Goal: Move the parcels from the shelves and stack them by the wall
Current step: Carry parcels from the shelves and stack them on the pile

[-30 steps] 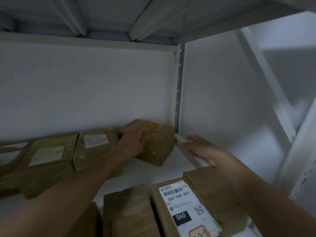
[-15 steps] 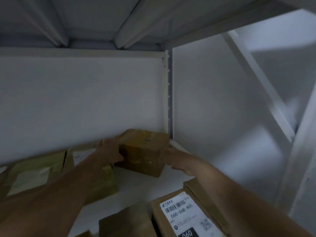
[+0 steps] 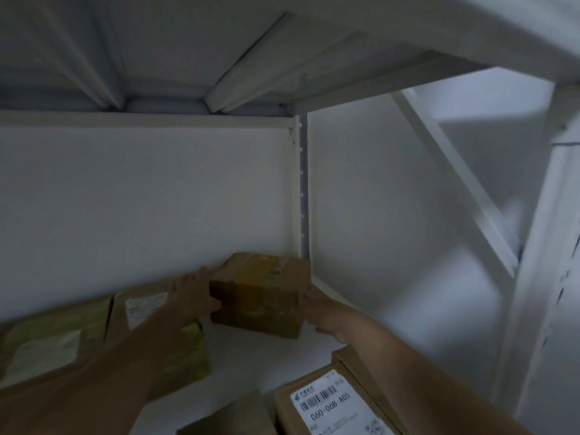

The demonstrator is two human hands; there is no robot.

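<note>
A brown cardboard box (image 3: 260, 296) sits on the white shelf (image 3: 251, 356) between the hands, the left hand (image 3: 194, 296) gripping its corner and the right hand (image 3: 320, 312) against its side, grip unclear.

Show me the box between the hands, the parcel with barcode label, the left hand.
box (image 3: 260, 296): head view, front face.
parcel with barcode label (image 3: 329, 406): head view, white label.
left hand (image 3: 193, 296): head view, back of hand.

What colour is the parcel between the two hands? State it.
The parcel is brown cardboard with a yellowish patch; head view.
</note>
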